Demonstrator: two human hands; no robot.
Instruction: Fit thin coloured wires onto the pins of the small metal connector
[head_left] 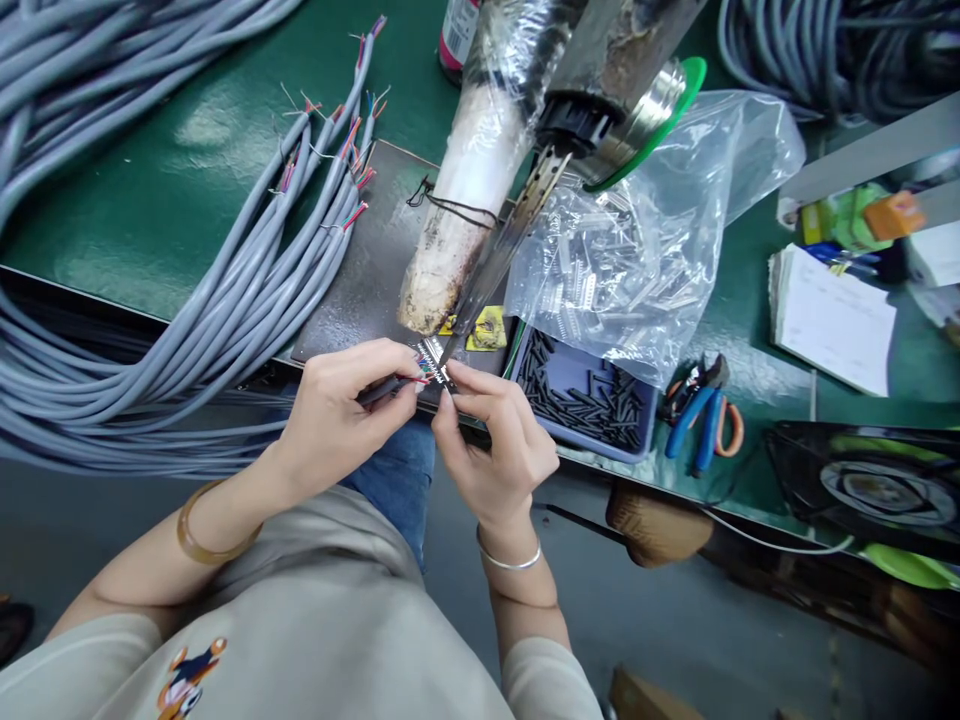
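My left hand (352, 405) pinches a dark-jacketed cable (384, 389), with thin coloured wires fanning from its end. Close on its right, my right hand (499, 430) is closed, thumb and forefinger at the lower end of a small connector (433, 352) with a row of metal pins. The wire ends lie against or very near these pins; contact is too small to make out. Just above the fingertips comes down the narrow tip of a soldering iron (491, 265), fixed beside a white, scorched tube (469, 190). Yellow pieces (487, 328) lie behind the connector.
Grey cables (247, 260) with stripped ends spread over the left side. Right of my hands are a blue tray (574, 365) of black sleeves, a clear bag (675, 250) of connectors, a solder spool (652, 120), cutters (701, 410), a paper pad (832, 315) and a black fan (877, 485).
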